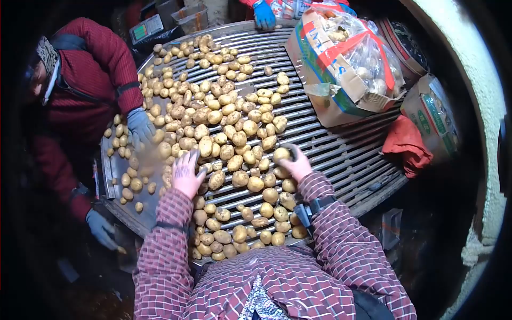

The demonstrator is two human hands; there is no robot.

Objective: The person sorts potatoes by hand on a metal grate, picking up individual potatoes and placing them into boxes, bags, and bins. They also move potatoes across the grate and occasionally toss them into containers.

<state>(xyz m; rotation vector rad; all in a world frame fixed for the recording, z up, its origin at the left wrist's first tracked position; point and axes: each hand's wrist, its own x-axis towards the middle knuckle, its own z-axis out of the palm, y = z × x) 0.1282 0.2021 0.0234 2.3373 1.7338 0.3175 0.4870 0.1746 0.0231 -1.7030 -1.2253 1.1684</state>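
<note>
Many yellow-brown potatoes (240, 178) lie spread over a round table of parallel metal bars (341, 149). My left hand (186, 173) rests on potatoes left of the middle, fingers apart and pointing away from me, holding nothing. To the right, my right hand (296, 162) is curled around a potato (281, 154), its fingers and thumb touching it. Between my hands and in front of my body lie several more potatoes. Bare bars show just right of my right hand.
A co-worker in a dark red sweater (93, 64) reaches in from the left with gray gloves. Another person's blue glove (264, 15) is at the far edge. A cardboard box (325, 90) with a bag, a red cloth (408, 145) and a scale (146, 28) stand around.
</note>
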